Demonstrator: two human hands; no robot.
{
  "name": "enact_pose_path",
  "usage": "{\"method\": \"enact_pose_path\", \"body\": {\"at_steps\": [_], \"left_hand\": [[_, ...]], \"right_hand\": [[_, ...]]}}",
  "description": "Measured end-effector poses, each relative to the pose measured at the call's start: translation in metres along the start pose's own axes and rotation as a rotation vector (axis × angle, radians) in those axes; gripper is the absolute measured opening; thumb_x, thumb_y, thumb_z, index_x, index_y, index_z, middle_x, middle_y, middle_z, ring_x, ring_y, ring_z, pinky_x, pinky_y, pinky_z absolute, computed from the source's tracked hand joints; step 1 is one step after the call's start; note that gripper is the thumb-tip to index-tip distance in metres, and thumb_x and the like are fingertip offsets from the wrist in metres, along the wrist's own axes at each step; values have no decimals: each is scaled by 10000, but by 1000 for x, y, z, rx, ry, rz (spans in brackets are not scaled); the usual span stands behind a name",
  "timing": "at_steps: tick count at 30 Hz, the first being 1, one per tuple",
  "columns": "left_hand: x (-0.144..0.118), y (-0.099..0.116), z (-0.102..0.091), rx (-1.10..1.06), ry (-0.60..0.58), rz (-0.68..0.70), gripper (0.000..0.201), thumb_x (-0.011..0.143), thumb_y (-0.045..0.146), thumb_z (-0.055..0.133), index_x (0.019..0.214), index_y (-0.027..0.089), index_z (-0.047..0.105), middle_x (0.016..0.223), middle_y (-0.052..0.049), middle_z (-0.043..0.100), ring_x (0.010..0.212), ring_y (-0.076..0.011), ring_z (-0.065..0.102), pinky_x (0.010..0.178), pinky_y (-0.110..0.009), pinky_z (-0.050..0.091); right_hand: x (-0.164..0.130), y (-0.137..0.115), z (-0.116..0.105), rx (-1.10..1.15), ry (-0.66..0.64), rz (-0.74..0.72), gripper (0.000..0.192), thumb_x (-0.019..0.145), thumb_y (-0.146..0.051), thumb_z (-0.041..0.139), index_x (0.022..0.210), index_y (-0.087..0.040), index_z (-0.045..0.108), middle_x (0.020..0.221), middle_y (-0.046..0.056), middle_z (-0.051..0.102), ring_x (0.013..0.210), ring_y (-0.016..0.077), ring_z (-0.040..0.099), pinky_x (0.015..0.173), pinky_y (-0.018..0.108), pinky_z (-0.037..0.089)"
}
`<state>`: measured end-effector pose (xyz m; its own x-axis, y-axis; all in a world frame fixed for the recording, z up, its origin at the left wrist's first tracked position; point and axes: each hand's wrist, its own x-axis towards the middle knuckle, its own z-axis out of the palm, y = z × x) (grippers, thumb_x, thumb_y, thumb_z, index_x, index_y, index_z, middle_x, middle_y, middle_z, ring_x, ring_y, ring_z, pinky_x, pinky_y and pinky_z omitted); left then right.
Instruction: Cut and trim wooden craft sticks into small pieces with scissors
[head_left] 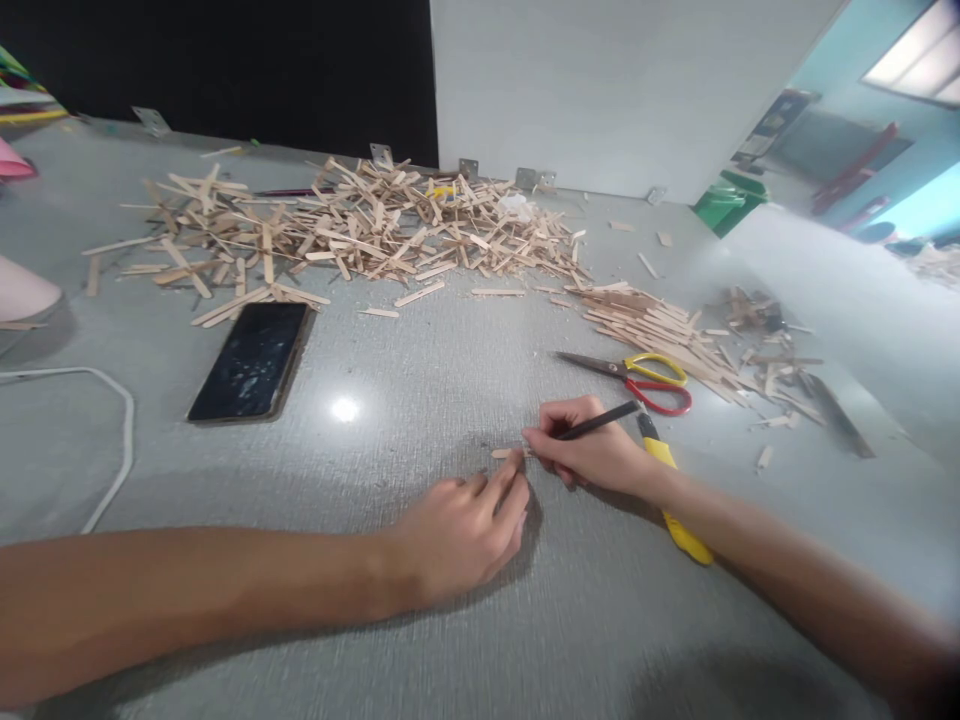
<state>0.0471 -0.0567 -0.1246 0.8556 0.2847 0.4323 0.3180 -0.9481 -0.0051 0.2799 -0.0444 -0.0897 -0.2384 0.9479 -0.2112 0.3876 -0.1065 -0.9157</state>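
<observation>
A short wooden craft stick [504, 454] lies on the grey table. The index fingertip of my left hand [472, 525] presses it down, with the other fingers curled below. My right hand [592, 448] is closed around a black pencil [600, 420] in a writing grip. Its tip end, hidden by the fingers, is over the right part of the stick. Just beyond my right hand lie scissors [626, 370] with one yellow and one red handle. A yellow-handled cutter [675, 500] rests partly under my right forearm.
A large heap of craft sticks [375, 220] spreads along the back, before a black and white panel [600, 90]. More sticks [652, 325] lie in a bundle at right, near a flat metal blade [840, 415]. A phone [251, 360] and white cable [124, 440] are at left.
</observation>
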Motion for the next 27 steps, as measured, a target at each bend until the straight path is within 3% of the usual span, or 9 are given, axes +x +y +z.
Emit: {"method": "enact_pose_path", "body": {"at_steps": [16,27], "left_hand": [[-1,-1,2,9,25,5,370,1074,166,428,1205,-34,711,1293,-309,758,854,-299,846,626,-371,703],[-1,0,2,36,22,9,384,1072,171,422,1219,-39,708,1286,-295,766,772,-285,838,513,-343,656]], "right_hand": [[-1,-2,1,-19,33,2,371,975,-337,673,642,-223,554,450,-67,553,355,80,501,347,176,355],[-3,-2,1,-53,41,-23,393,972,-304,663,629,-229,487,468,-67,534,376,73,481,362,179,330]]}}
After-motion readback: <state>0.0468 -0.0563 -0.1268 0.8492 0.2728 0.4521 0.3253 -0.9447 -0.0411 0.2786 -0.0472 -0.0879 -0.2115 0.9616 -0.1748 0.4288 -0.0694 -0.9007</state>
